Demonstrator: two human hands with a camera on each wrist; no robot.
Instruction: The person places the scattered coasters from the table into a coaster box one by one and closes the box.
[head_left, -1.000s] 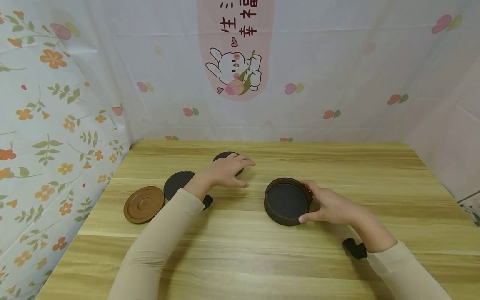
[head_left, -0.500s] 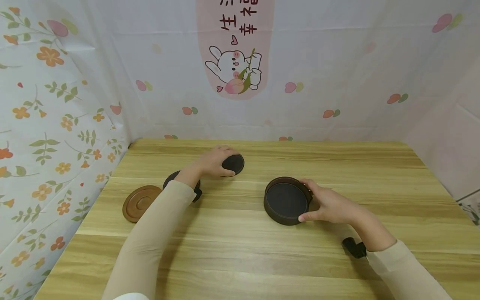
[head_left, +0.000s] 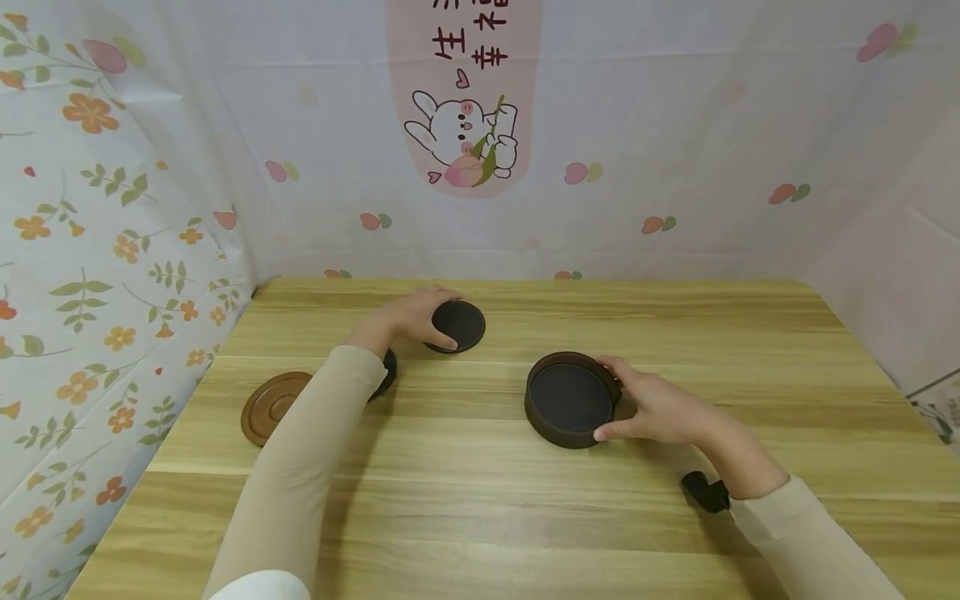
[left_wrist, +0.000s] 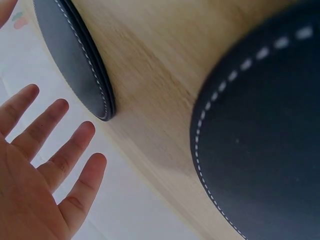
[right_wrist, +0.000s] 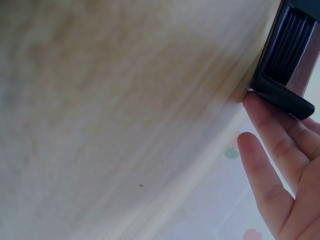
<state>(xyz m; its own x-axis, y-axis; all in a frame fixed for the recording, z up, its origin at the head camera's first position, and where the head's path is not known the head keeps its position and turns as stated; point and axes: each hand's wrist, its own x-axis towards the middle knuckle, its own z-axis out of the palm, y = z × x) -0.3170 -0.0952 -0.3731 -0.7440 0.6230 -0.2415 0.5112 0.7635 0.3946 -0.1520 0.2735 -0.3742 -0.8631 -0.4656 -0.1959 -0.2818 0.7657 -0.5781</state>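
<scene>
In the head view my left hand (head_left: 405, 321) reaches around the left side of a round black coaster (head_left: 462, 324), its thumb by the front edge. From the left wrist, the straight, spread fingers (left_wrist: 72, 150) stand beside this coaster (left_wrist: 77, 57), which has white stitching. Contact there is unclear. A second stitched black coaster (left_wrist: 270, 135) lies below the wrist, mostly hidden by the arm in the head view. My right hand (head_left: 652, 407) grips the right side of a round dark coaster holder (head_left: 558, 435), thumb in front and fingers behind. Its ridged black side part (right_wrist: 290, 45) touches the fingertips.
A brown round disc with a ringed centre (head_left: 270, 408) lies at the left, partly behind the left sleeve (head_left: 292, 467). A black wrist camera (head_left: 705, 492) hangs under the right wrist. Patterned cloth (head_left: 315, 217) borders the wooden table (head_left: 487, 508) at the back and left.
My left hand has moved left and back from above the far coaster to its left side, uncovering most of it. The right hand and the holder have stayed in place.
</scene>
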